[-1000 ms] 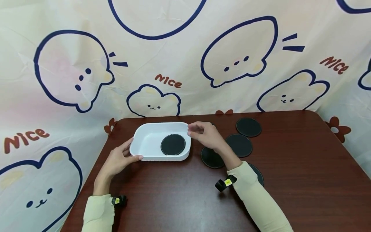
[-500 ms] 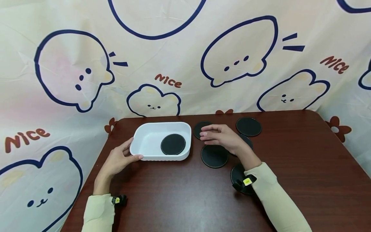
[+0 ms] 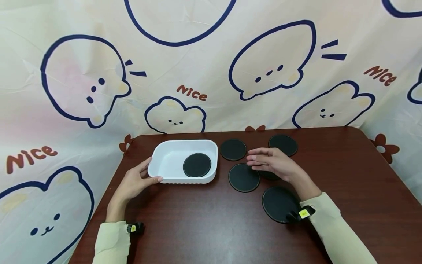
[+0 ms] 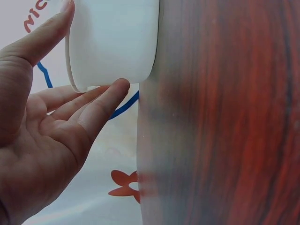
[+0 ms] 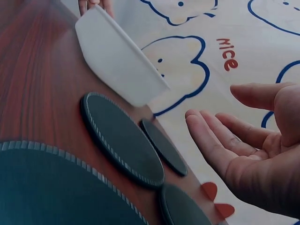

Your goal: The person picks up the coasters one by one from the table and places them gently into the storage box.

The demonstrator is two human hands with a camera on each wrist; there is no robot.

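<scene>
At the table's left, a white plastic storage box (image 3: 166,163) holds one round black coaster (image 3: 197,165). My left hand (image 3: 131,183) grips the box's left end; in the left wrist view, its thumb lies along the rim and its fingertips touch the end wall (image 4: 112,47). My right hand (image 3: 275,162) hovers over the coasters, its fingers extended and thumb apart, holding nothing. Beneath it, one coaster (image 3: 268,175) is mostly hidden. Around it lie more stitched-edge coasters: one by the box (image 3: 233,149), one in front (image 3: 244,178), one near my wrist (image 3: 279,203).
Another coaster (image 3: 283,143) lies near the back edge of the brown wooden table (image 3: 204,223). A pale cloth backdrop (image 3: 217,73) with cartoon outlines hangs directly behind the table and along its sides.
My right hand has moved from the box's right rim rightward, to above the coasters, uncovering the coaster beside the box. The left hand, the box and the coaster inside have stayed put.
</scene>
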